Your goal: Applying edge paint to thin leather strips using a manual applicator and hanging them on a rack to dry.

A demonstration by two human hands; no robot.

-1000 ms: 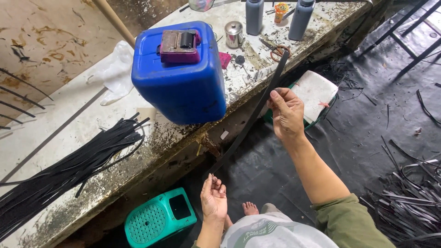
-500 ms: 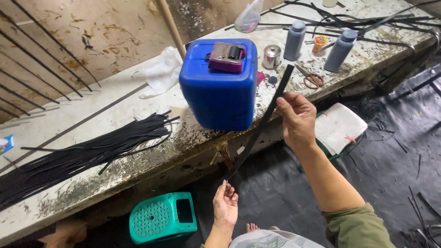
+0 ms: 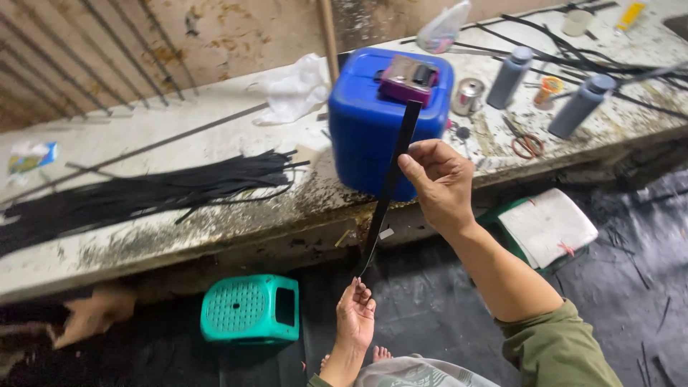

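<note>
A long flat black strip [image 3: 390, 183] runs nearly upright in front of me. My right hand [image 3: 441, 183] pinches it near its upper part, thumb and fingers closed on it. My left hand [image 3: 356, 315] holds its lower end down near the dark floor. The strip's top overlaps a blue plastic jerrycan [image 3: 373, 129] standing on the worn concrete ledge [image 3: 179, 229]. A small purple box-like device [image 3: 408, 77] sits on top of the jerrycan.
A bundle of black strips [image 3: 136, 193] lies on the ledge at left. Two grey bottles [image 3: 510, 75], a small tin [image 3: 467, 97], scissors [image 3: 527, 143] and a white cloth [image 3: 294, 89] are on the ledge. A teal stool [image 3: 251, 308] and a white cushion [image 3: 548, 226] sit below.
The view has shifted right and closer. The strip now stands more upright, and my right hand has moved down and left along it while my left hand keeps the lower end.
</note>
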